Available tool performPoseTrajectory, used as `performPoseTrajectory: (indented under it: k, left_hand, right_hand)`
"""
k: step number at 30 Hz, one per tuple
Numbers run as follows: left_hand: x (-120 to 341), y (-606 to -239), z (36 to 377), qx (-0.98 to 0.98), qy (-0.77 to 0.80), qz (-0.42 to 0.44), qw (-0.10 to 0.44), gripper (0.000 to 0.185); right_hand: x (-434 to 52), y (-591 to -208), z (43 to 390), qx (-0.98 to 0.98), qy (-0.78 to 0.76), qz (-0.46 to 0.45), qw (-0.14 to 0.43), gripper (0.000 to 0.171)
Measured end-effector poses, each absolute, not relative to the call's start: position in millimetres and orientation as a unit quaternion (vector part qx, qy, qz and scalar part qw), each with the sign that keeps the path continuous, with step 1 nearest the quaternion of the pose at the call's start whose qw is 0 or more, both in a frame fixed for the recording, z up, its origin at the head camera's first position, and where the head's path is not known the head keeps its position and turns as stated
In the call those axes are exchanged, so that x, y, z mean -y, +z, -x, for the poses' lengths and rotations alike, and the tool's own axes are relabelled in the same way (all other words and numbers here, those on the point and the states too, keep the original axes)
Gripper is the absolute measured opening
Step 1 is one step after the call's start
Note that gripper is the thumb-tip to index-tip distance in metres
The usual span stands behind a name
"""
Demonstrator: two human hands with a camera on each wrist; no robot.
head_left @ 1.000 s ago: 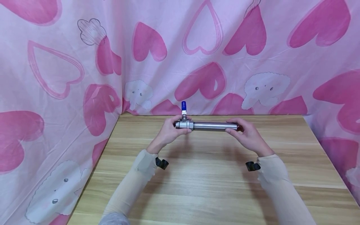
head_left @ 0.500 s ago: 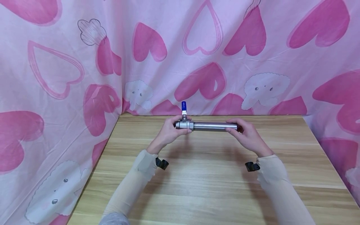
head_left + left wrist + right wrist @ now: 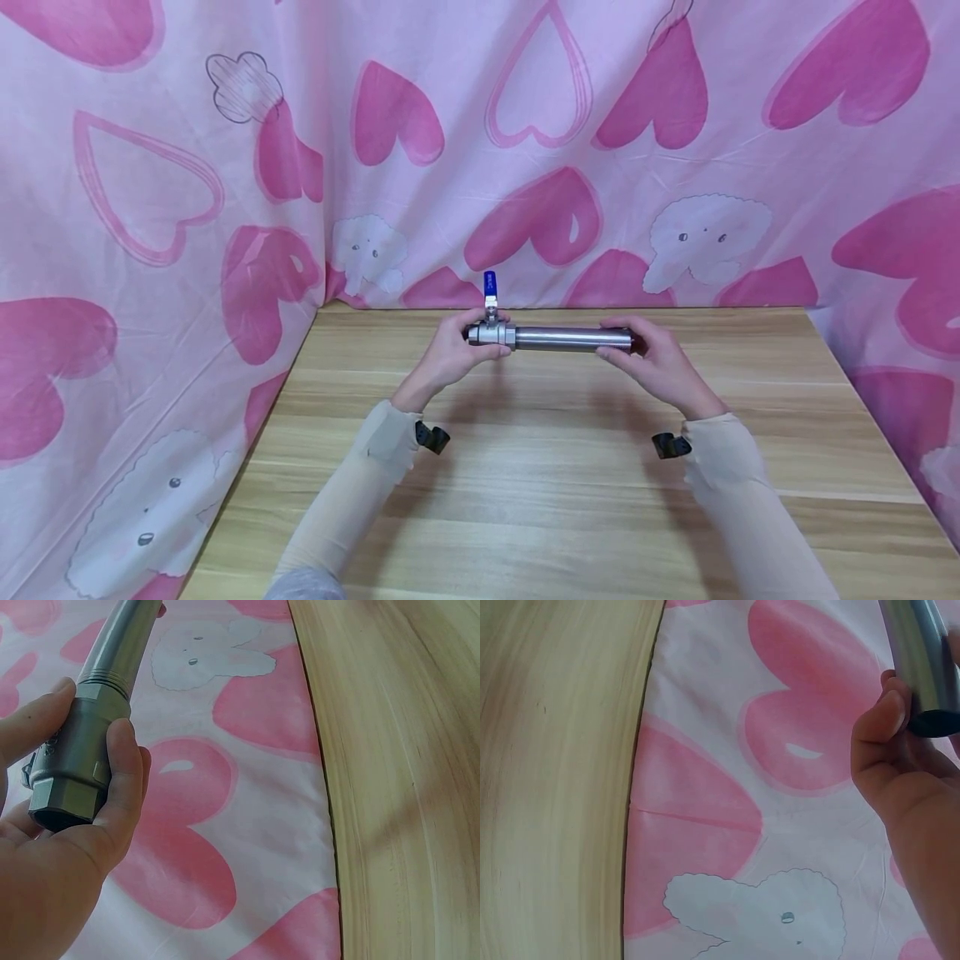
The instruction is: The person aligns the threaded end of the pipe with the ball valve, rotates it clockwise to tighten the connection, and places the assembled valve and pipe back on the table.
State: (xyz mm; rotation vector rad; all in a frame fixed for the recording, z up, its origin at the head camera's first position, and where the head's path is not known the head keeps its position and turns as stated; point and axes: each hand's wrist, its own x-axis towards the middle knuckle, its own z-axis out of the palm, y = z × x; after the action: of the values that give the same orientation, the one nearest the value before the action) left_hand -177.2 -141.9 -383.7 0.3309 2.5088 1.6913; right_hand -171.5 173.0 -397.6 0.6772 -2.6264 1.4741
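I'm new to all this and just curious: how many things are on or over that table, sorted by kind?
Hands: 2, the left hand gripping the valve end and the right hand gripping the pipe end
Valves: 1, a metal valve with a blue handle
Pipes: 1, a steel pipe joined to the valve
Tables: 1, the wooden table
Total: 5

Makeshift recording corner, likely a home room; wooden table (image 3: 555,492) pushed against walls draped in a pink bedsheet (image 3: 150,167) printed with hearts and cartoon animals; nothing of shop, lab or kitchen fittings in sight.
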Motion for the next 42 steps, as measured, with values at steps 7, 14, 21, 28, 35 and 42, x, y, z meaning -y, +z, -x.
performPoseTrajectory:
  k: [7, 14, 21, 28, 35, 42]
  left_hand:
    - [141.5, -384.2, 177.3, -0.823, 0.556, -0.108, 0.049, 0.043]
    - [141.5, -384.7, 177.4, -0.819, 0.561, -0.11, 0.051, 0.043]
    - [141.3, -384.0, 176.7, -0.818, 0.562, -0.112, 0.052, 0.045]
    - [141.9, -382.6, 175.7, -0.82, 0.559, -0.112, 0.056, 0.049]
    - [142.1, -382.9, 176.6, -0.82, 0.559, -0.109, 0.059, 0.047]
    - [142.2, -382.9, 175.9, -0.82, 0.559, -0.104, 0.057, 0.045]
  right_hand:
    - [-171.8, -398.0, 171.4, 0.849, 0.475, -0.226, 0.041, 0.043]
    - [-171.9, -400.5, 173.1, 0.85, 0.471, -0.227, 0.065, 0.04]
    - [-172.2, -401.6, 174.3, 0.851, 0.462, -0.237, 0.084, 0.039]
    - [-173.2, -401.6, 174.5, 0.852, 0.463, -0.231, 0.081, 0.038]
    - [-173.4, -400.4, 173.1, 0.857, 0.46, -0.221, 0.072, 0.041]
    - [-167.8, -385.6, 163.3, 0.862, 0.452, -0.221, 0.066, 0.039]
